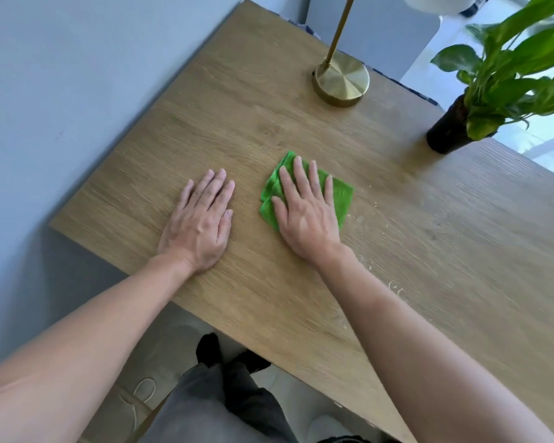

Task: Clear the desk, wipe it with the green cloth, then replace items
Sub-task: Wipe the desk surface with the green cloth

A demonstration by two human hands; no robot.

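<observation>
**Green cloth pressed flat mid-counter**

The green cloth (339, 199) is folded into a rumpled square, bright against the wooden counter (445, 251), about midway between its near and far edges. The right hand (307, 215) lies flat on it, fingers straight and spread. The left hand (200, 219) rests palm-down on bare wood just beside, holding nothing.
</observation>
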